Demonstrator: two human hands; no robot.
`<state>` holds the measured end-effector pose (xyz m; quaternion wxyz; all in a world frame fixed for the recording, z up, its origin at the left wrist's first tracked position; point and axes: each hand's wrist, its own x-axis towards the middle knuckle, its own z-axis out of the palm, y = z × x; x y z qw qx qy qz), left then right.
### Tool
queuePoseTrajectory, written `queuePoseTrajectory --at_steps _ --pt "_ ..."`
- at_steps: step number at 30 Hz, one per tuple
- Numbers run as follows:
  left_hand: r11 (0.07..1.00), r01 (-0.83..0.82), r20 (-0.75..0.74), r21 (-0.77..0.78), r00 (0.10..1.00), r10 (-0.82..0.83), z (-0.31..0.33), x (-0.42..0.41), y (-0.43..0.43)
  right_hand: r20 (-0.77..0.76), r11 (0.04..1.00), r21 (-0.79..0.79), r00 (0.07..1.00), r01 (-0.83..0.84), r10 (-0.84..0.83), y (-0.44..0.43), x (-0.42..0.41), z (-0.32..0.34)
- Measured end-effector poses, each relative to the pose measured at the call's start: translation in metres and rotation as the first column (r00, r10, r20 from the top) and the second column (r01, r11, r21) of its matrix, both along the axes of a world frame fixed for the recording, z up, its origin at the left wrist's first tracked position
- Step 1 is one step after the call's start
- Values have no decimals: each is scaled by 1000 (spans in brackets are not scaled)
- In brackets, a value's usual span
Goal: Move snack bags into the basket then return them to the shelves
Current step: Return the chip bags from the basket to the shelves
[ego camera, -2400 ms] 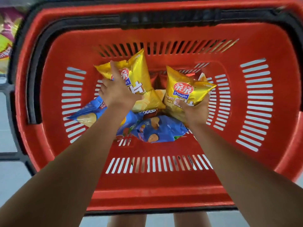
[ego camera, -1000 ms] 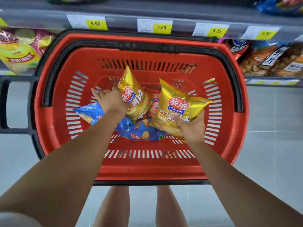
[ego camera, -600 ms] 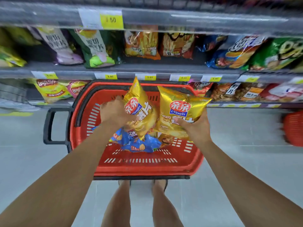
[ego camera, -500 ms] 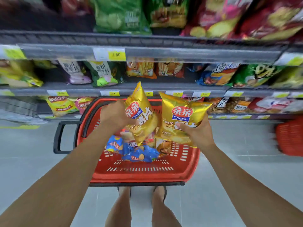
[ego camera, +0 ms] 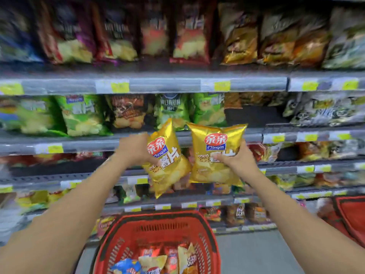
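Snack bags fill both hands at this moment: the left gold bag (ego camera: 166,157) hangs tilted, its lower corner pointing down toward the basket, and the right gold bag (ego camera: 215,155) sits nearly upright just beside it, their inner edges touching or almost so. Both are raised in front of the shelves (ego camera: 158,84), well above the red basket (ego camera: 158,220), where more bags (ego camera: 154,262) lie. My left hand (ego camera: 136,149) is blurred, but its fingers are wrapped on the left edge of its bag. My right hand (ego camera: 235,159) has fingers curled across the lower front of its bag. I judge these to be light, air-puffed pouches of slick foil with brittle chips inside. A hard squeeze would crush the contents or pop a seam, and a loose pinch on the smooth belly could slip. The flat crimped seams at the top and sides look like the safer hold. A dark gap (ego camera: 254,113) shows on the shelf just above the right bag, beside green bags (ego camera: 209,109). That seems a likely slot, though blur stops me matching the labels.
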<state>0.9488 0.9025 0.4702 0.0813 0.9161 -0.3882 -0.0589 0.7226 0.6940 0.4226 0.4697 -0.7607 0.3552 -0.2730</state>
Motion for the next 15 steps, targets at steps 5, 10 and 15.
queuePoseTrajectory --at_steps 5,10,15 --pt "997 57 210 -60 977 -43 108 -17 1 90 990 -142 995 -20 34 -10 -8 98" --pt "991 106 319 -85 945 -74 187 -29 6 171 978 -193 980 -72 106 -11 -16 174" --pt "985 138 406 -100 910 -86 253 -31 14 281 967 -246 950 -65 135 -14 -15 240"
